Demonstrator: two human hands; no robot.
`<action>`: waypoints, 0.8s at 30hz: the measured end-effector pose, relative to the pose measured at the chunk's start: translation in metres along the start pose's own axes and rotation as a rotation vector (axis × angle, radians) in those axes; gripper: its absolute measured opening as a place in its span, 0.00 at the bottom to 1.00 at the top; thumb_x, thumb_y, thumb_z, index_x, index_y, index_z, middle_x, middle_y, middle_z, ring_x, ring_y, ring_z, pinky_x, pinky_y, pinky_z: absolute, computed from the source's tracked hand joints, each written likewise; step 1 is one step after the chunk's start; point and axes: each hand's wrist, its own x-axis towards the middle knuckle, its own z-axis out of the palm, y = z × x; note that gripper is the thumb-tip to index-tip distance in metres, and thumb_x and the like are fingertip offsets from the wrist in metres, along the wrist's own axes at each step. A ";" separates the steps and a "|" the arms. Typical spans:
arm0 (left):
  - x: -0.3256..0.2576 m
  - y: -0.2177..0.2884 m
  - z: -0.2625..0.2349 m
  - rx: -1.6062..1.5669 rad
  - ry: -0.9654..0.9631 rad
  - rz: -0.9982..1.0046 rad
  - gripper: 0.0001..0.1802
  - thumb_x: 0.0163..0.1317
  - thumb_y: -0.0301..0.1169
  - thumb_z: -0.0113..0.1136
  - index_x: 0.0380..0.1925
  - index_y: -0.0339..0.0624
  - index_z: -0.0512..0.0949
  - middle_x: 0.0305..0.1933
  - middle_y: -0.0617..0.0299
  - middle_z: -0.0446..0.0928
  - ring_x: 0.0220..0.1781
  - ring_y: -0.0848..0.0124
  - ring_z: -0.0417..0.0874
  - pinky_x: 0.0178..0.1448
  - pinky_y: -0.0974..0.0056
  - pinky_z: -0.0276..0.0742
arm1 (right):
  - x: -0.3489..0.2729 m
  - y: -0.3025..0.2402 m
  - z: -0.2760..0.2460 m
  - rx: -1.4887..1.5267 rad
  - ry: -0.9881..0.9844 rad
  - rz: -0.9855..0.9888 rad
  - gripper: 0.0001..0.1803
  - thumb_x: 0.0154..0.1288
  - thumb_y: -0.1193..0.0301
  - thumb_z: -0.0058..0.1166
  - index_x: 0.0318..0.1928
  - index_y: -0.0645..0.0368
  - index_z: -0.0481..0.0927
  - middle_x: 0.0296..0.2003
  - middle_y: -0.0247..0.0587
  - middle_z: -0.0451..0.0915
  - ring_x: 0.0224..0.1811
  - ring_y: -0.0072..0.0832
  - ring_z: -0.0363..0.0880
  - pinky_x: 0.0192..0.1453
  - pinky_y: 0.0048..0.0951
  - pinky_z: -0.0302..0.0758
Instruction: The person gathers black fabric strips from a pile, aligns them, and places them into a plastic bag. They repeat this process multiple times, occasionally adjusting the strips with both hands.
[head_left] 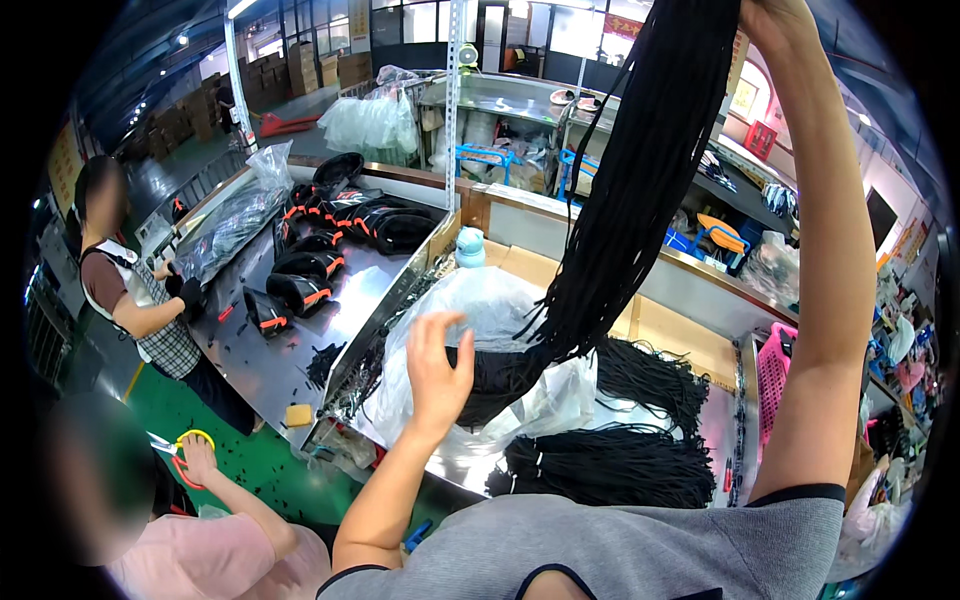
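My right hand [775, 20] is raised to the top of the picture, shut on a thick bundle of black cords [640, 180] that hangs down toward the table. The bundle's lower end trails into a clear plastic bag [480, 310] that lies on the metal table. My left hand [438, 365] hovers open above that bag, fingers spread, just left of the hanging cords and not touching them. More black cords lie in piles [610, 465] on the table below and to the right of the bag.
A metal table [280, 370] to the left carries several black shoe parts with orange trim. One person [140, 300] works at it in black gloves. Another person's hand [200, 455] reaches up at lower left. A pink basket [772, 375] stands at right; shelves and boxes fill the back.
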 end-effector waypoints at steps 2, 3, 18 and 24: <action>0.038 0.048 0.004 -0.215 0.095 0.224 0.22 0.58 0.26 0.67 0.53 0.37 0.76 0.56 0.49 0.75 0.59 0.53 0.76 0.66 0.55 0.69 | -0.014 -0.026 0.002 -0.097 0.060 -0.074 0.13 0.67 0.68 0.65 0.43 0.64 0.78 0.31 0.45 0.83 0.30 0.33 0.85 0.35 0.31 0.87; 0.042 0.058 -0.012 -0.205 0.139 0.259 0.23 0.59 0.29 0.67 0.54 0.38 0.75 0.58 0.48 0.73 0.63 0.50 0.73 0.69 0.52 0.65 | 0.001 0.012 0.004 -0.016 0.022 -0.052 0.13 0.67 0.68 0.65 0.43 0.64 0.78 0.31 0.46 0.82 0.30 0.33 0.85 0.35 0.32 0.87; 0.003 -0.027 0.079 0.180 -0.698 0.380 0.22 0.60 0.45 0.66 0.50 0.44 0.84 0.56 0.52 0.80 0.66 0.48 0.71 0.68 0.47 0.59 | 0.026 -0.002 -0.035 -0.151 0.017 -0.206 0.13 0.65 0.71 0.65 0.44 0.66 0.78 0.31 0.47 0.82 0.31 0.34 0.84 0.33 0.33 0.83; -0.006 -0.060 0.046 0.045 -0.479 0.060 0.24 0.63 0.41 0.67 0.55 0.40 0.78 0.58 0.54 0.79 0.64 0.57 0.75 0.67 0.54 0.66 | 0.026 0.003 -0.021 -0.213 0.118 -0.244 0.14 0.63 0.69 0.67 0.42 0.64 0.78 0.29 0.45 0.83 0.30 0.33 0.84 0.31 0.36 0.83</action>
